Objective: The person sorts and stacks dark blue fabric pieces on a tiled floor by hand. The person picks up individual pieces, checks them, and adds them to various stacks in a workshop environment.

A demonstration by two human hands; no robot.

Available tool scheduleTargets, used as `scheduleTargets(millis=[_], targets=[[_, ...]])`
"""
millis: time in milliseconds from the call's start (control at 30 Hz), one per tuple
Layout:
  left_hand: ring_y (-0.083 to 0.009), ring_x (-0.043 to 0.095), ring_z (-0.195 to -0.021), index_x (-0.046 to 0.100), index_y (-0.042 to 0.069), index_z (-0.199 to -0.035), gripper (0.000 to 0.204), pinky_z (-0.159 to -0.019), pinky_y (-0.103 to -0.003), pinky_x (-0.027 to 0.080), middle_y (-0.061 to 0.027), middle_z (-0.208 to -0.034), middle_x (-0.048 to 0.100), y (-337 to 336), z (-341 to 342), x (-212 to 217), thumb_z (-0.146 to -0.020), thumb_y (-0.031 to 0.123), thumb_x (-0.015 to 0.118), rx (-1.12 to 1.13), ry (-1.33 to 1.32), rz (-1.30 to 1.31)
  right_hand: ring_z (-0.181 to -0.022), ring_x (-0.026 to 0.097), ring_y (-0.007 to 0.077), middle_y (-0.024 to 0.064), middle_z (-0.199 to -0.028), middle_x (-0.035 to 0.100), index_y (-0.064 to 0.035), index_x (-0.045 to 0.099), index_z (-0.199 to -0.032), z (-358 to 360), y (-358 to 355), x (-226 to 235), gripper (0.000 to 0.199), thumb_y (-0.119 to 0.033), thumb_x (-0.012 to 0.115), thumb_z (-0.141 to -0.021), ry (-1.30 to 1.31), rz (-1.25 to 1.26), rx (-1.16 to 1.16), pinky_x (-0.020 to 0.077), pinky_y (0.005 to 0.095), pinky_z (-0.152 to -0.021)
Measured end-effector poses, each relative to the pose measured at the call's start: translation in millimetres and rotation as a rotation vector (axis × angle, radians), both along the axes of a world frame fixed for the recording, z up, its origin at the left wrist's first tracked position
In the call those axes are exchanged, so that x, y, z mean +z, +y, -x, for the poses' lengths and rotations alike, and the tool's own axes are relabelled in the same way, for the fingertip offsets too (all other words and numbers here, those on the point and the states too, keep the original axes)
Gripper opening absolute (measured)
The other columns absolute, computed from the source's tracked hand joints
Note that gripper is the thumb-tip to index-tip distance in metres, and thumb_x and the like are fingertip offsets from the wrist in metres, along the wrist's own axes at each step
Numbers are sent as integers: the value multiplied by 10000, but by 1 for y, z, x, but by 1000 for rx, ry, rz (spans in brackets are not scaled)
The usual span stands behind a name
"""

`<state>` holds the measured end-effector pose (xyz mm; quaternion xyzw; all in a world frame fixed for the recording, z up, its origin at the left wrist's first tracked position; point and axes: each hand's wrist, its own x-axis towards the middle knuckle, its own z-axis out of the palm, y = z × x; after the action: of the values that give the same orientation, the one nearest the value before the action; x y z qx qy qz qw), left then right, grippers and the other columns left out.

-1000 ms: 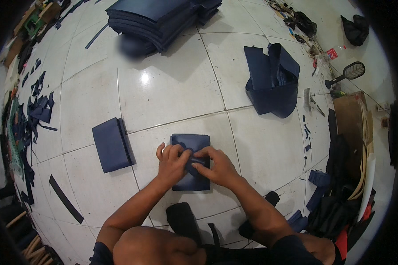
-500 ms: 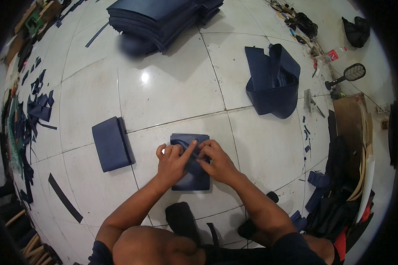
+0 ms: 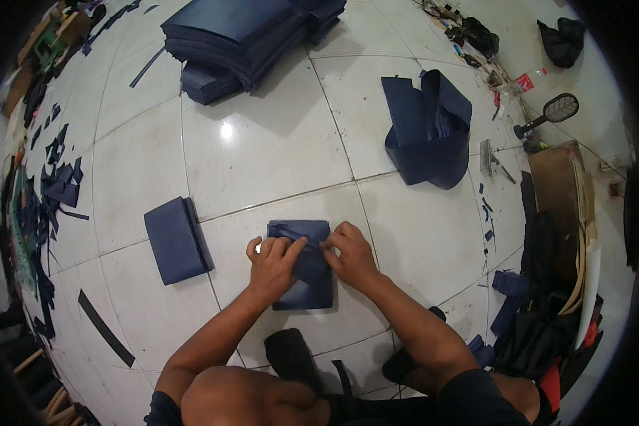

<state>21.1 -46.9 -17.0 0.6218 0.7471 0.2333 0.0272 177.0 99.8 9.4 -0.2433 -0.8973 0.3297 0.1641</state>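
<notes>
Band (image 3: 311, 266) is apparently being fastened across the folded stack (image 3: 302, 300). On it, the left hand (image 3: 272, 265) is being held curled; at its right edge, the right hand (image 3: 353, 257), digits nearly together; clamping cannot be told. Next, tension seems needed.

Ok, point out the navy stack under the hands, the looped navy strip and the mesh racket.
Navy stack (image 3: 311, 291): head view, lower part of its top face.
Looped navy strip (image 3: 430, 156): head view, the loop's front band.
Mesh racket (image 3: 561, 108): head view, its oval mesh.
</notes>
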Motion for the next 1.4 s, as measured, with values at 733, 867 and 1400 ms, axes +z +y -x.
scheduleTargets(millis=[733, 867, 1400], targets=[[-279, 480, -1038, 616, 168, -1192, 619, -1012, -525, 267, -64, -1040, 507, 1, 5, -1, -594, 112, 767, -28, 8, -67, -925, 598, 232, 83, -967, 609, -44, 671, -1038, 2, -3, 34, 220, -81, 734, -831, -23, 597, 14, 495, 375, -798], [-287, 466, -1056, 624, 164, -1167, 622, -1066, -539, 232, -66, -1051, 497, 3, 4, -8, -566, 111, 777, -25, 64, -126, -954, 612, 255, 90, -971, 593, -59, 658, -1097, 5, 1, 28, 226, -163, 691, -898, -80, 390, -170, 510, 360, -782], [-233, 455, -1045, 612, 194, -1274, 704, -1064, -523, 226, -34, -1002, 464, 1, 2, 8, -593, 81, 748, 4, 5, 63, -893, 604, 205, 104, -1042, 594, -25, 577, -903, 6, -11, 25, 150, 1, 699, -820, 28, 439, 53, 488, 303, -782]])
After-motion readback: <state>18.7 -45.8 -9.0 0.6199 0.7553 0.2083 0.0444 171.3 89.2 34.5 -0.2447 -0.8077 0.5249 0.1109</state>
